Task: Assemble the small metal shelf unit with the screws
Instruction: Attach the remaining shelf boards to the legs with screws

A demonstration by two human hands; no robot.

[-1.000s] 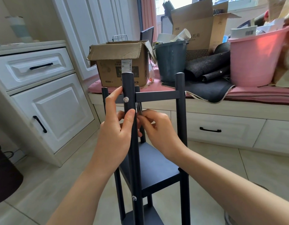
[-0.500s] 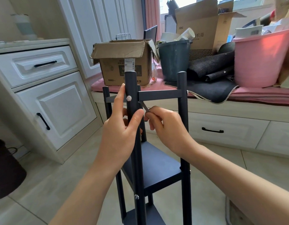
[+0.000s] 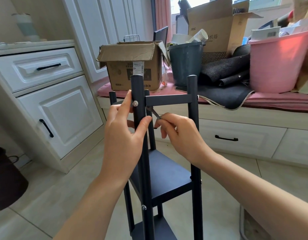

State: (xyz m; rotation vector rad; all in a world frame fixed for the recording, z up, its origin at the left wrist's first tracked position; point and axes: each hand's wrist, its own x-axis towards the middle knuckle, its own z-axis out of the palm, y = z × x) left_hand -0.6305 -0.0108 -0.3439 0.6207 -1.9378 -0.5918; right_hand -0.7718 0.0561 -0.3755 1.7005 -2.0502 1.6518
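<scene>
The left hand [image 3: 123, 135] is gripping the near-left post [image 3: 138, 122] of the black shelf [image 3: 167, 172] at frame centre, thumb on the right side, forefinger lying up the left side beside a silver screw [image 3: 135, 103]. The right hand [image 3: 181, 134] is pinching a thin metal tool [image 3: 154, 113], its tip reaching up-left to the joint under the top crossbar [image 3: 168, 99]; what the tip is meeting is hidden behind the post, and the tool's kind is hard to make out. The left palm is covering part of the post and the far-left leg. The shelf's feet are being cut off by the lower frame edge; a second screw [image 3: 144, 207] is showing lower on the post. Tiled floor [image 3: 46, 201] is lying open to lower left and right. Behind, a window seat is carrying a cardboard box [image 3: 132, 70], a dark bucket [image 3: 185, 63] and a pink tub [image 3: 279, 63], close behind the shelf top.
</scene>
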